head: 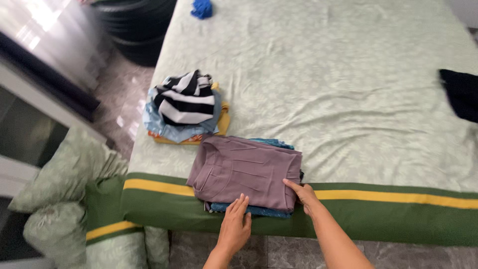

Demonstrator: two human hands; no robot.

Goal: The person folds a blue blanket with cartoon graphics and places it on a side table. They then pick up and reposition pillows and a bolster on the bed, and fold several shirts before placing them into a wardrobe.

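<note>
Fingers (241, 205) of both hands lie flat and spread on the folded mauve garment (246, 172), atop a stack at the bed's (348, 74) near edge; smoothing it seems the step in hand

Bare forearms, no sleeves; left hand (234, 230), right hand (304, 195) ungloved.

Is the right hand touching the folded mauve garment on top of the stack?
Touching. The head view shows the right hand with fingers laid on the near right corner of the folded mauve garment, no gap.
</note>
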